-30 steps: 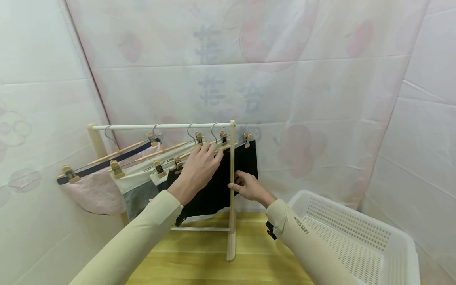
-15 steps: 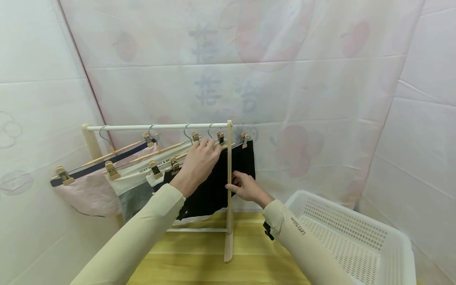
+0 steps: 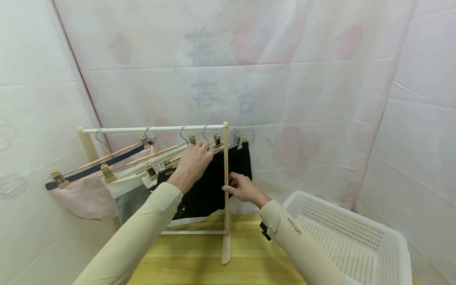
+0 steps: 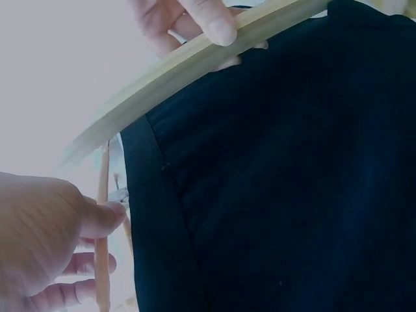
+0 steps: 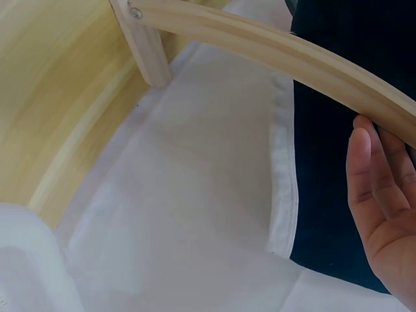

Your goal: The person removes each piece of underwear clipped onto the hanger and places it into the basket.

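Several garments hang from clip hangers on a small wooden rack with a white rail [image 3: 160,129]. My left hand [image 3: 192,164] pinches the wooden bar of the front hanger [image 4: 102,273] between thumb and fingers. From that hanger hangs a black garment [image 3: 210,186], with clips at its waistband. My right hand [image 3: 246,189] holds the rack's right upright post [image 3: 226,166], thumb in front and fingertips behind, beside the black cloth. In the right wrist view the right hand's fingers [image 5: 380,175] lie along the post over the garment.
A pink garment [image 3: 82,200] with a navy waistband and a white-and-grey one [image 3: 130,198] hang further left. A white perforated basket [image 3: 342,213] stands at the right on the yellow wood-grain table [image 3: 249,253]. Printed white curtains [image 3: 313,91] close in the back and sides.
The head view has shifted slightly, so the rack and hands sit a little further left in it. Both hands keep their hold on the hanger and the post.
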The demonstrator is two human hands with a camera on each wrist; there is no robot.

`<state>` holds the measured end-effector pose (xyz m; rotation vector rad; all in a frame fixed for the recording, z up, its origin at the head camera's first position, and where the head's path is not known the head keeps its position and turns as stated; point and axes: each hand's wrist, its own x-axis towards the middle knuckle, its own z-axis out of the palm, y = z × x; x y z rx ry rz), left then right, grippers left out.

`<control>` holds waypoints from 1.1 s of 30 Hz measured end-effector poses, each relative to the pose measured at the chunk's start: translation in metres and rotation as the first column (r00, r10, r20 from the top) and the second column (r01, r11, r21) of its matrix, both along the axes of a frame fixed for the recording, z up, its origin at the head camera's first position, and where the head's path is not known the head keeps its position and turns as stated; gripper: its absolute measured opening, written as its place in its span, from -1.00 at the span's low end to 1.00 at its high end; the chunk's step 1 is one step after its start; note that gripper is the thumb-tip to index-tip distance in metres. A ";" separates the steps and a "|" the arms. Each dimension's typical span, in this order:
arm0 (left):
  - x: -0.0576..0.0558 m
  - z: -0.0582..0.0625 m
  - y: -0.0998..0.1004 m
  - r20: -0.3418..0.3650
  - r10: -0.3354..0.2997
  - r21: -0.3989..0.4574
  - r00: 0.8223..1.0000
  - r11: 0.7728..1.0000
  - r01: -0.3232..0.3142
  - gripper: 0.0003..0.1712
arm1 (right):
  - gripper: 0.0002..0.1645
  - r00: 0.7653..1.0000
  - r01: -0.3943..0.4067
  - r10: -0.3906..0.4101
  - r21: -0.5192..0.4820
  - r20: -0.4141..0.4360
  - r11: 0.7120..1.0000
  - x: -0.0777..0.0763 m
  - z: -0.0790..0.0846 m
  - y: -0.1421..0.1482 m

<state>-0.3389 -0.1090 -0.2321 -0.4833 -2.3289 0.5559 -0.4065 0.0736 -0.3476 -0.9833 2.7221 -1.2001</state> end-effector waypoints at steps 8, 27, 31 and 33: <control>-0.004 -0.001 -0.005 -0.018 -0.017 0.006 1.000 1.000 0.017 -0.68 | -0.72 1.000 -0.011 0.012 -0.035 0.024 0.999 -0.003 -0.003 0.001; 0.004 0.011 -0.023 -0.091 -0.004 0.034 0.996 0.999 0.007 -0.75 | -0.74 0.996 -0.032 0.039 -0.084 0.082 0.996 -0.008 -0.005 -0.005; 0.011 0.014 -0.029 -0.091 0.013 0.029 0.996 1.000 -0.010 -0.72 | -0.70 0.998 -0.036 0.039 -0.058 0.054 0.998 -0.008 -0.005 -0.004; 0.013 0.015 -0.033 -0.100 0.007 0.028 0.995 1.000 -0.004 -0.71 | -0.67 0.999 -0.024 0.026 -0.038 0.037 0.999 -0.009 -0.005 -0.002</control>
